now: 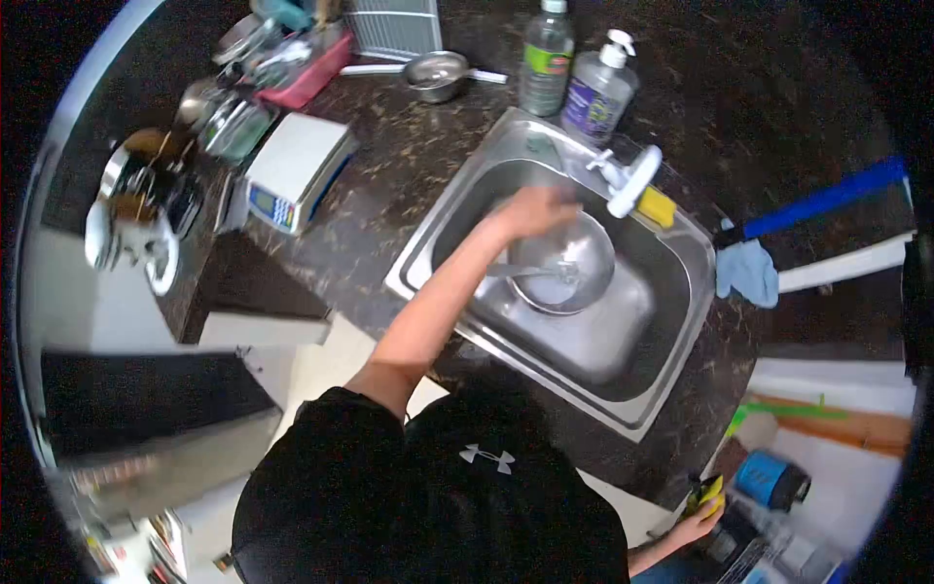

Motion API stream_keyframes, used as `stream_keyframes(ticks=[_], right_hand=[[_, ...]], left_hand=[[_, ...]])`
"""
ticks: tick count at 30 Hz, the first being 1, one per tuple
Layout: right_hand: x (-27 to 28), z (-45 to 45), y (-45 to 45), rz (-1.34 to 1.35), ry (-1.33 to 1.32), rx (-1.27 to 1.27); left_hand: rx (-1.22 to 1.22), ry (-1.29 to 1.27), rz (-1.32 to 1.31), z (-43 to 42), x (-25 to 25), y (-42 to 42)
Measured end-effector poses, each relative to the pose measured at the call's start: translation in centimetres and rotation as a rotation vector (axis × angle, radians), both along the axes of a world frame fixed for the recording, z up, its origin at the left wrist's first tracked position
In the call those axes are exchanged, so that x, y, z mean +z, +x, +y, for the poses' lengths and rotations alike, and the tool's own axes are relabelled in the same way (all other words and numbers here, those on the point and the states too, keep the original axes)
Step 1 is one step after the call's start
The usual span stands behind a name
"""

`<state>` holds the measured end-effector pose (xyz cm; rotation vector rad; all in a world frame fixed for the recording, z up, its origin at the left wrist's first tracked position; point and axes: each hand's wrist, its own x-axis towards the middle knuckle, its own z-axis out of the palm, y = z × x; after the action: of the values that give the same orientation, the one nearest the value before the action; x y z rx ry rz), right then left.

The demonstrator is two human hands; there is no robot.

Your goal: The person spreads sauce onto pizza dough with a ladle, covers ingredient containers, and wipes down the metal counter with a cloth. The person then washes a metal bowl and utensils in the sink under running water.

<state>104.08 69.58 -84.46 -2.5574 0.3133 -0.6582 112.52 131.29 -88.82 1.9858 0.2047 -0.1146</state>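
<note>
My left hand [540, 210] reaches over the sink [623, 341], above the far left rim of a metal bowl [589, 253]. Motion smears its fingers, so their closure cannot be made out. A utensil with a pale handle [520, 271] rests in the bowl, its far end wet or blurred. Just right of the hand are the white faucet [637, 182] and a yellow sponge [657, 207]. Far to the lower right, past the counter edge, my right hand [693, 529] is closed round a small yellow-and-black thing [708, 494] of unclear kind.
Behind the sink stand a clear bottle [547, 68] and a pump bottle [598, 92]. A kitchen scale [300, 170], a small metal strainer [436, 76] and a pink basket [311, 73] sit left. At right are a blue cloth [747, 273] and a blue-handled tool [827, 198].
</note>
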Motion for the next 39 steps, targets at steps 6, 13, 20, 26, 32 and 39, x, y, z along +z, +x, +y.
stream_keyframes(ticks=[6, 13, 20, 26, 32, 39], right_hand=[[0.6, 1.3, -7.3, -0.06, 0.11, -0.041], [1.6, 3.1, -11.2, -0.031, 0.096, -0.194], [1.7, 3.2, -5.5, 0.054, 0.156, 0.041], [3.5, 4.8, 0.7, 0.035, 0.092, 0.162], [1.5, 8.2, 11.0, 0.233, 0.268, 0.546], [-1.7, 26.4, 14.3, 0.444, 0.157, 0.841]], left_hand=[[0.461, 0.337, -0.778, -1.5, -9.0, 15.4], [0.328, 0.421, -0.272, -2.1, -7.2, 17.7], [0.702, 0.083, -0.439, -6.9, -5.6, 12.1], [0.26, -0.003, -0.467, -12.1, -9.9, 4.0], [0.192, -0.001, -0.502, -14.5, -8.7, 5.7], [0.299, 0.072, -0.703, -16.1, -9.3, 7.1]])
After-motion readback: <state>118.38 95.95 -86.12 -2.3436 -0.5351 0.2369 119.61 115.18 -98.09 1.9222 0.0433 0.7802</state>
